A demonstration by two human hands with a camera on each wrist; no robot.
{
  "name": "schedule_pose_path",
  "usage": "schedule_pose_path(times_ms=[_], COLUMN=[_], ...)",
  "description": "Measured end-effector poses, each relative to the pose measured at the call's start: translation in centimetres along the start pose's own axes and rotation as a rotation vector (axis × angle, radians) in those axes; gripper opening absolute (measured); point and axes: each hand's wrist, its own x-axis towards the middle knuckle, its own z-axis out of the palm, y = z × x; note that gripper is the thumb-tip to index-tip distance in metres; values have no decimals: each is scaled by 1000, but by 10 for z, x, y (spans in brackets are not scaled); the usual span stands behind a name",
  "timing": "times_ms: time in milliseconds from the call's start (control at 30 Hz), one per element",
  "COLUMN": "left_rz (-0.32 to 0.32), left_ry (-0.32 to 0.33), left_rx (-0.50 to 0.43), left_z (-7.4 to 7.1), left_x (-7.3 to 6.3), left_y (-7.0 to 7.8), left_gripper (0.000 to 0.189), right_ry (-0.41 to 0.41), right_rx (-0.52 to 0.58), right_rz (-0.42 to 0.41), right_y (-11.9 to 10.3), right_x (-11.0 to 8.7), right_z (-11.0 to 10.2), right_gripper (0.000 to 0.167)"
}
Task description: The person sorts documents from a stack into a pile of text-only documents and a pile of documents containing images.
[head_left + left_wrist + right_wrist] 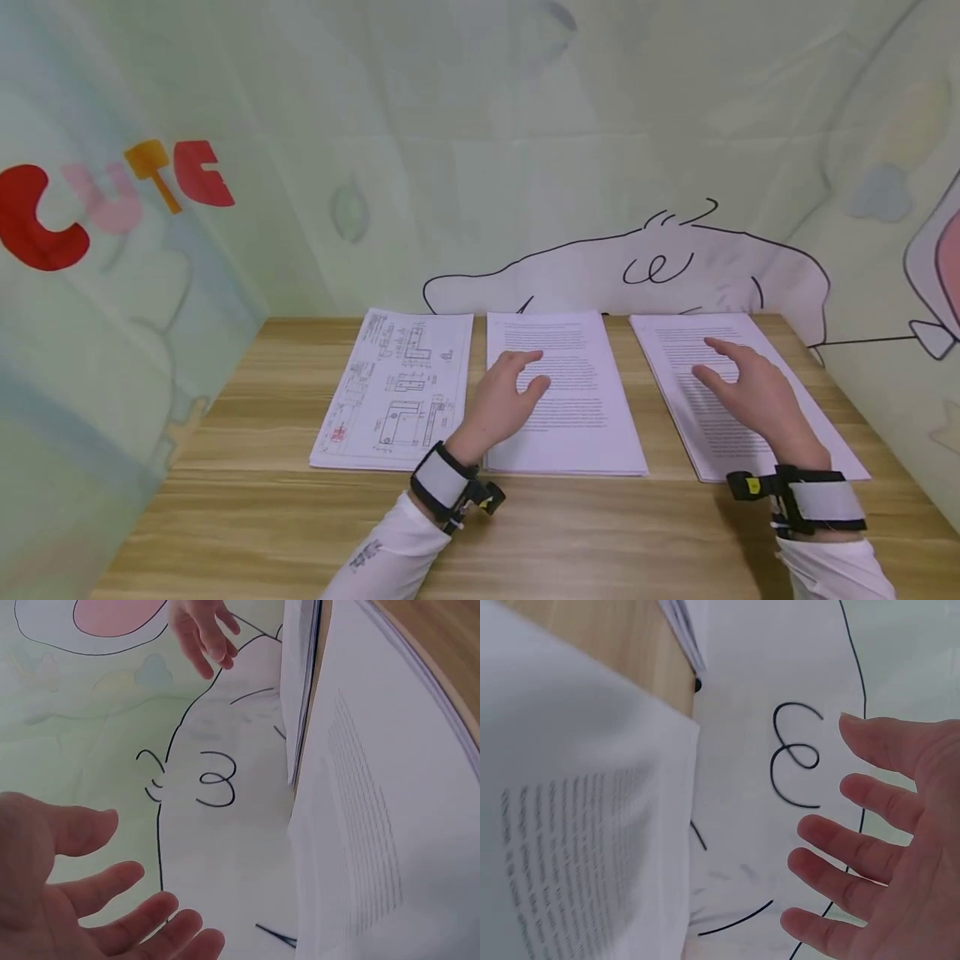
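Note:
Three stacks of paper lie side by side on a wooden table. The left stack (405, 392) shows technical drawings and a small red stamp. Printed text covers the middle stack (570, 392) and the right stack (712, 408). Over the left edge of the middle stack hovers my left hand (502, 400), fingers relaxed and holding nothing. My right hand (757, 396) is held above the right stack, likewise holding nothing. In the left wrist view, the fingers are spread apart from the paper; the right wrist view shows the right hand's fingers loosely spread too, beside the text pages.
The wooden table (570, 533) runs up to a printed cloth backdrop (465, 167) behind the stacks. The cloth also hangs along the left and right sides. Narrow strips of tabletop separate the stacks. Each wrist wears a strapped camera.

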Motion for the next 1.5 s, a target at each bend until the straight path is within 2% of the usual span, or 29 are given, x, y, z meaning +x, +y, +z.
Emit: schedule_pose_path(times_ms=[333, 667, 900, 1000, 1200, 1500], left_rz=[-25, -62, -174, -218, -315, -505], left_ry=[-127, -237, -264, -266, -256, -133], left_rx=[-84, -140, -251, -288, -476, -859], left_z=[61, 109, 140, 149, 162, 174], left_x=[14, 20, 20, 20, 22, 30], left_y=[26, 50, 59, 59, 62, 71], left_gripper=[44, 44, 43, 43, 41, 44], right_ry=[-23, -146, -260, -287, -294, -304], right_rx=[-16, 20, 44, 41, 29, 3], right_rz=[113, 274, 407, 435, 446, 469], right_y=[42, 88, 103, 103, 96, 92], right_x=[-2, -8, -13, -11, -9, -8], right_z=[-1, -7, -9, -9, -8, -7], right_gripper=[63, 76, 84, 84, 79, 73])
